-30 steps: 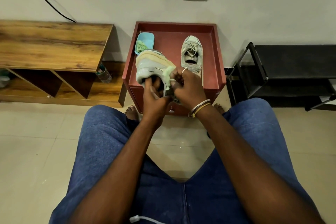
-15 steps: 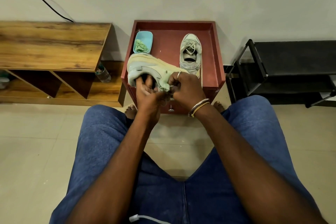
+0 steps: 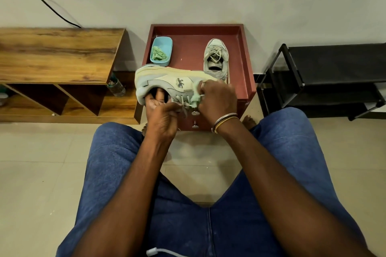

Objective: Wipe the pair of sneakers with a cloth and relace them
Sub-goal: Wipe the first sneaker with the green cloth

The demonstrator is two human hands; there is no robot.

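A pale sneaker (image 3: 167, 82) lies on its side in the air above the front edge of the red side table (image 3: 248, 81), sole away from me. My left hand (image 3: 161, 115) grips it from below, with fingers inside the shoe opening. My right hand (image 3: 217, 100) presses a light green cloth (image 3: 195, 98) against the sneaker's side near the laces. The second sneaker (image 3: 216, 58) stands upright on the table's right side, loosely laced.
A blue tub (image 3: 161, 43) holding a green cloth sits at the table's back left. A wooden bench (image 3: 56, 54) stands to the left with a bottle (image 3: 117, 87) beside it, a black rack (image 3: 325, 77) to the right. My knees in blue trousers frame the tiled floor.
The held sneaker has turned from toe-up to lying sideways, its side with the logo now facing me. Both hands shifted with it, and the right hand keeps the cloth on it.
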